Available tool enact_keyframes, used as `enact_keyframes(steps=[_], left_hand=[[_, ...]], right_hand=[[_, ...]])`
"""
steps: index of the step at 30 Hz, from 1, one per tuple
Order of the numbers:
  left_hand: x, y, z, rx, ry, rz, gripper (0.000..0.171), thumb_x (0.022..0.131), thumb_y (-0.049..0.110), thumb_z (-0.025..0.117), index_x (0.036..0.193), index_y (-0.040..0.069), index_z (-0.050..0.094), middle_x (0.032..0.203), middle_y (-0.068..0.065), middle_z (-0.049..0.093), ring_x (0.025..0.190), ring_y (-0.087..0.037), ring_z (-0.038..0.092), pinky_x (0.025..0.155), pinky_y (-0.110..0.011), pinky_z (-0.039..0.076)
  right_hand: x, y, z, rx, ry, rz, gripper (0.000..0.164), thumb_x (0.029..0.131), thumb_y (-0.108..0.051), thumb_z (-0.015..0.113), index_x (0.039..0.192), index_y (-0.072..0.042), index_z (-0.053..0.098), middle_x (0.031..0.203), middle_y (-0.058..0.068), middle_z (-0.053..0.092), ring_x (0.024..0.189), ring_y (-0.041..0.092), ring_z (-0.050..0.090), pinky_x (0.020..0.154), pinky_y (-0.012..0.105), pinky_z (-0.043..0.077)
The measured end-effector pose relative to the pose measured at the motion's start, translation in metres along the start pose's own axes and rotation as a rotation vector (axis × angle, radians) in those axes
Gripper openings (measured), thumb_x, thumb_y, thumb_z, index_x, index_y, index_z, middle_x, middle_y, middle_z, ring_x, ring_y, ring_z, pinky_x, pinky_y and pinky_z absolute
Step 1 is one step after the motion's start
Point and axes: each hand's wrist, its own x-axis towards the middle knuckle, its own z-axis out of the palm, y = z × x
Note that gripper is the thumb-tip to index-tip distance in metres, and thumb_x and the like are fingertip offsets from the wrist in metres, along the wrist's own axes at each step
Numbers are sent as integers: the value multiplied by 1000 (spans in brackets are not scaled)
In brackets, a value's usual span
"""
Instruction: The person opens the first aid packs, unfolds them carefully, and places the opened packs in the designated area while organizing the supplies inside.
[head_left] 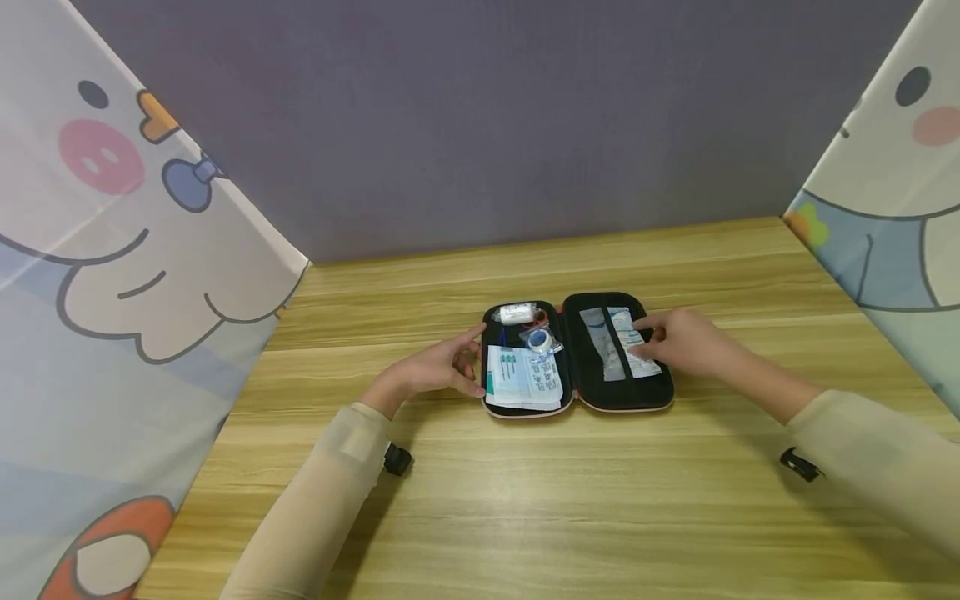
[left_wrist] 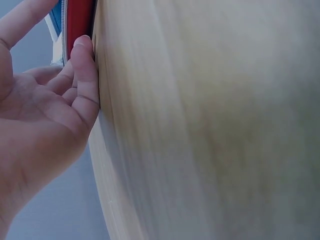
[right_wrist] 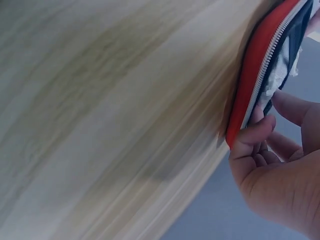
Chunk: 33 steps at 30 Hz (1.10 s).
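An unzipped first-aid case (head_left: pixel 573 398), red outside and black inside, lies spread flat on the table. My left hand (head_left: pixel 438 367) rests at its left rim, thumb and index finger spread apart along the edge; in the left wrist view a fingertip meets the red side (left_wrist: pixel 79 20). On the right half, my right hand (head_left: pixel 686 342) pinches a white printed packet (head_left: pixel 624 327) between thumb and finger. That packet sits under a black elastic strap (head_left: pixel 617 346), beside a clear packet (head_left: pixel 603 346). The right wrist view shows other fingers curled by the zipper (right_wrist: pixel 265 65).
The case's left half holds white-and-green packets (head_left: pixel 521 379), a wrapped tape roll (head_left: pixel 538 340), a wrapped bandage roll (head_left: pixel 516 313) and something with a red loop (head_left: pixel 541 317). A grey wall panel (head_left: pixel 525 125) and printed cloths (head_left: pixel 172 275) border the wooden table (head_left: pixel 525 500).
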Motion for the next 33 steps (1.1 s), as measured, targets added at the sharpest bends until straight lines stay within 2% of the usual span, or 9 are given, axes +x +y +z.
enact_keyframes(steps=[5, 12, 18, 21, 24, 26, 29, 31, 33], left_hand=[[0, 1, 0, -9, -4, -1, 121, 87, 8, 87, 173, 33, 5, 155, -10, 41, 99, -20, 51, 87, -32, 50], [0, 1, 1, -5, 5, 1, 121, 87, 7, 87, 173, 32, 5, 152, -10, 42, 99, -20, 51, 87, -31, 50], [1, -1, 0, -9, 2, 3, 122, 87, 8, 88, 173, 32, 5, 152, -9, 42, 98, -20, 52, 87, -31, 50], [1, -1, 0, -5, 1, 3, 123, 86, 8, 88, 173, 32, 4, 152, -9, 41, 98, -20, 51, 86, -31, 49], [1, -1, 0, -3, 0, 3, 123, 86, 8, 88, 173, 32, 4, 151, -10, 41, 97, -20, 51, 86, -32, 49], [1, -2, 0, 0, -2, 6, 123, 87, 9, 88, 173, 32, 4, 151, -10, 41, 97, -20, 51, 85, -32, 49], [1, -2, 0, 11, -2, 14, 122, 87, 9, 88, 173, 31, 4, 153, -12, 42, 96, -20, 51, 85, -31, 49], [1, -2, 0, 22, 1, 18, 122, 87, 8, 88, 173, 31, 5, 156, -12, 42, 97, -20, 52, 85, -31, 49], [2, -2, 0, 31, 2, 20, 122, 87, 8, 88, 173, 31, 5, 158, -13, 42, 98, -21, 53, 86, -31, 49]], right_hand=[[5, -6, 5, -9, 4, -28, 50, 100, -22, 73, 137, 11, 64, 76, 3, 63, 58, 15, 46, 59, 30, 38], [9, -7, 8, 2, -15, -68, 45, 102, -14, 69, 139, 11, 63, 96, 8, 71, 68, 16, 49, 63, 30, 40], [13, -3, 13, -4, -17, -136, 41, 102, -9, 67, 139, 10, 64, 99, 10, 73, 76, 15, 54, 64, 27, 43], [13, -2, 14, 16, -24, -129, 42, 104, -10, 64, 141, 10, 63, 98, 8, 72, 74, 14, 53, 62, 27, 42], [13, 0, 13, 30, -47, -143, 45, 106, -13, 62, 144, 10, 60, 86, 6, 67, 66, 12, 49, 59, 27, 41], [11, 2, 11, 33, -77, -184, 48, 106, -14, 64, 146, 12, 57, 86, 5, 65, 64, 10, 46, 59, 27, 41], [8, 7, 5, 50, -134, -233, 58, 101, -16, 71, 148, 13, 54, 99, 5, 66, 70, 9, 47, 62, 27, 41], [7, 10, 2, 63, -160, -245, 64, 97, -17, 77, 149, 12, 53, 111, 5, 65, 77, 9, 48, 65, 26, 41], [7, 13, 0, 68, -168, -245, 67, 94, -18, 81, 149, 11, 55, 113, 5, 64, 80, 9, 49, 66, 26, 41]])
